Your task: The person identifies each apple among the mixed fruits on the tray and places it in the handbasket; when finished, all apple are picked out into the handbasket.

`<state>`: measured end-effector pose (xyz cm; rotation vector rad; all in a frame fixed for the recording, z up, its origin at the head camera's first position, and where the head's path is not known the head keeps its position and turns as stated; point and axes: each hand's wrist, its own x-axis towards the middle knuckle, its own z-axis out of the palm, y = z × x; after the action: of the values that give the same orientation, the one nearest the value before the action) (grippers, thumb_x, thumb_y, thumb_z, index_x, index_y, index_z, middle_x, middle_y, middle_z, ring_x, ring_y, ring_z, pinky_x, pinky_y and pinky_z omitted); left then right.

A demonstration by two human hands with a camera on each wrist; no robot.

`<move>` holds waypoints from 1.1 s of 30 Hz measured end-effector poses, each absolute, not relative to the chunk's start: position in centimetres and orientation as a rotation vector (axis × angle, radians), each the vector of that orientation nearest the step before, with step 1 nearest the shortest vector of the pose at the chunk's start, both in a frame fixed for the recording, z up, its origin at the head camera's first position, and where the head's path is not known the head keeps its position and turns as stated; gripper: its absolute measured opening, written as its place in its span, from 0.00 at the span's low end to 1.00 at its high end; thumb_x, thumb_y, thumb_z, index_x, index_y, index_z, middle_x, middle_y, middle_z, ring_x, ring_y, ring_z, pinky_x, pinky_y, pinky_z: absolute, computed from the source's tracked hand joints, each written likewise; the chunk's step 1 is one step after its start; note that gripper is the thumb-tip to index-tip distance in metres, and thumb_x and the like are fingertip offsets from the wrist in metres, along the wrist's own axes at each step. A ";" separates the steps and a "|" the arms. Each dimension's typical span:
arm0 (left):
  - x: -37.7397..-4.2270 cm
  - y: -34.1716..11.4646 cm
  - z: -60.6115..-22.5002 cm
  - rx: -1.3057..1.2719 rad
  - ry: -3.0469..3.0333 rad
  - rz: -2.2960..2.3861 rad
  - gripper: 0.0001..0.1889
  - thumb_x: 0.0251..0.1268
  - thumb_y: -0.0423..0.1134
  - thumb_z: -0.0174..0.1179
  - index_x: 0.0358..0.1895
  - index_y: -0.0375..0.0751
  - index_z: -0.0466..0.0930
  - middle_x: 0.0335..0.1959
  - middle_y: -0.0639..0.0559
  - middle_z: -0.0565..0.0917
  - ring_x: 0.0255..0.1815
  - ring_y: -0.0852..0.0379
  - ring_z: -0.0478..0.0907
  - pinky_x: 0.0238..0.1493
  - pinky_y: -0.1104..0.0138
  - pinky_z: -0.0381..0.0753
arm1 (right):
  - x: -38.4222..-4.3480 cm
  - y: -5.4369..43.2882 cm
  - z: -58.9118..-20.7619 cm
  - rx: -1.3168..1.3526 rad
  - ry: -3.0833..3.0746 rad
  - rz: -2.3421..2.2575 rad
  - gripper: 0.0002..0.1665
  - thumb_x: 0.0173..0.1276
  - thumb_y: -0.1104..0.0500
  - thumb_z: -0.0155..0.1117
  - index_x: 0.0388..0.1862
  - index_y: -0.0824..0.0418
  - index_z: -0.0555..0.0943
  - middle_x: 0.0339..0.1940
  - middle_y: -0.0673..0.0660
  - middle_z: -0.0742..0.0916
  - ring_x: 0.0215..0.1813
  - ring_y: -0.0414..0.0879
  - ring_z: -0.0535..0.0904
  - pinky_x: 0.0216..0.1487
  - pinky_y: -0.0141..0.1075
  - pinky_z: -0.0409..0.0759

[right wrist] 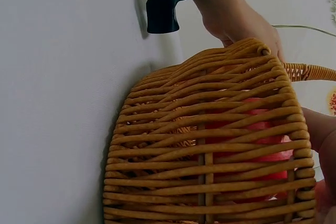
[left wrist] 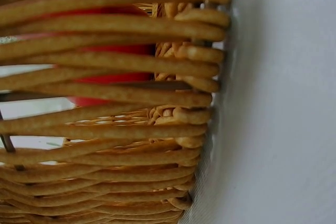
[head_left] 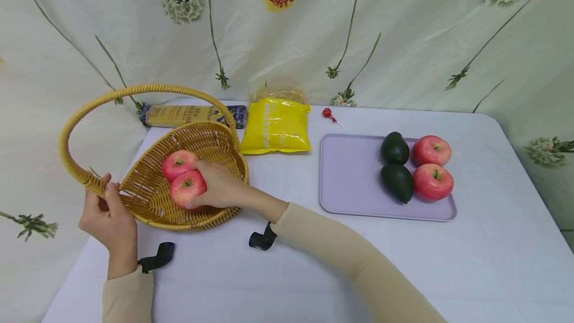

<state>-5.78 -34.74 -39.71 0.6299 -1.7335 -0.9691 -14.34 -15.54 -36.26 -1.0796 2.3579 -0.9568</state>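
Observation:
A wicker basket [head_left: 152, 203] with a tall arched handle stands at the left of the table. My left hand [head_left: 109, 218] grips it at the foot of the handle, thumb on the near side. Inside are two red apples, a farther apple [head_left: 177, 161] and a nearer apple [head_left: 186, 189] side by side. My right hand [head_left: 221, 186] reaches over the basket's right rim, fingers and thumb around the nearer apple. In the right wrist view, red shows through the weave [right wrist: 210, 161], with part of the right hand at the right edge. The left wrist view shows mostly basket wall [left wrist: 105, 93].
Right of the basket lies a lilac tray [head_left: 350, 173] holding two avocados [head_left: 397, 182] and two more apples [head_left: 432, 182]. Along the back are a long noodle packet [head_left: 179, 116], a yellow pasta bag [head_left: 278, 128], a clear bag [head_left: 280, 94] behind it and a red lollipop [head_left: 328, 113].

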 end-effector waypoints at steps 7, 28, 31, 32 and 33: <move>-5.9 -35.4 -40.3 0.629 -1.736 -0.969 0.14 0.70 0.37 0.53 0.50 0.40 0.86 0.33 0.76 0.79 0.32 0.73 0.75 0.34 0.80 0.67 | -14.7 -16.9 -36.8 -1.088 2.331 -0.894 0.49 0.58 0.43 0.73 0.74 0.53 0.62 0.65 0.49 0.76 0.66 0.39 0.70 0.62 0.30 0.71; -5.8 -35.6 -40.6 0.614 -1.730 -0.988 0.13 0.70 0.38 0.54 0.50 0.44 0.86 0.33 0.76 0.80 0.34 0.73 0.77 0.36 0.80 0.70 | -14.6 -18.8 -37.4 -1.092 2.342 -0.867 0.39 0.62 0.47 0.70 0.68 0.54 0.67 0.64 0.48 0.77 0.65 0.37 0.68 0.60 0.22 0.67; -5.8 -35.6 -40.6 0.613 -1.728 -0.991 0.13 0.70 0.38 0.54 0.50 0.44 0.86 0.33 0.75 0.80 0.35 0.72 0.78 0.37 0.80 0.70 | -14.6 -18.8 -37.4 -1.097 2.330 -0.856 0.40 0.62 0.47 0.70 0.70 0.54 0.66 0.65 0.48 0.76 0.66 0.37 0.68 0.61 0.22 0.67; -5.8 -35.6 -40.6 0.613 -1.728 -0.992 0.13 0.70 0.38 0.54 0.50 0.44 0.86 0.33 0.75 0.80 0.35 0.72 0.78 0.37 0.80 0.70 | -14.6 -18.8 -37.4 -1.100 2.329 -0.858 0.40 0.62 0.47 0.70 0.70 0.54 0.65 0.65 0.48 0.76 0.66 0.37 0.68 0.61 0.22 0.67; -5.9 -35.7 -40.6 0.613 -1.728 -0.993 0.13 0.70 0.38 0.54 0.50 0.44 0.86 0.34 0.75 0.81 0.35 0.72 0.78 0.37 0.80 0.70 | -14.6 -18.8 -37.5 -1.103 2.328 -0.861 0.40 0.62 0.48 0.70 0.70 0.54 0.65 0.65 0.48 0.76 0.66 0.37 0.68 0.62 0.23 0.67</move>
<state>-5.85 -35.65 -40.63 0.6126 -1.7278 -0.9933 -14.57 -18.77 -37.45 -1.1027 2.3281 -0.8605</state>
